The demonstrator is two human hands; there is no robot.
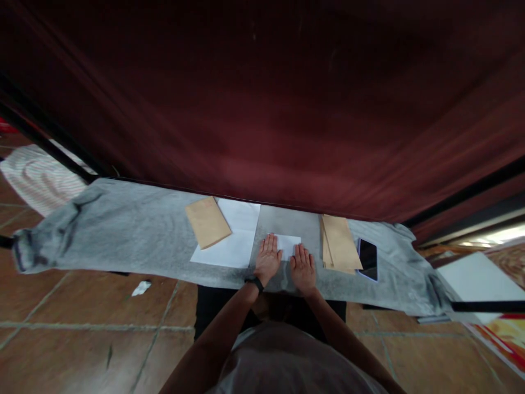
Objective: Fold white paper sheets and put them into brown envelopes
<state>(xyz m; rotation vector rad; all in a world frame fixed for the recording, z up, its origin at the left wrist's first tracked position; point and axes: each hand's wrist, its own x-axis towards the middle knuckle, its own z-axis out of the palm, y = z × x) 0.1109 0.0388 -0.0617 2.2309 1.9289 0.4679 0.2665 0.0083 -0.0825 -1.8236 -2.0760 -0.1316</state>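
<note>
A small white piece of paper, seemingly folded (288, 247), lies on the grey cloth in front of me. My left hand (268, 257) rests flat on its left end, fingers stretched out, with a dark band on the wrist. Flat on the right end lies my right hand (303, 268), its fingers extended too. Neither hand grips anything. Left of them are larger white sheets (240, 241) with a crease, partly covered by a brown envelope (208, 221). To the right sits a small stack of brown envelopes (341, 243).
A phone (368, 259) lies right of the envelope stack. The grey cloth (135, 230) covers a long narrow surface backed by a dark red curtain (262, 137). Black bars (471, 194) stand at both ends. A crumpled white scrap (141, 288) is on the tiled floor.
</note>
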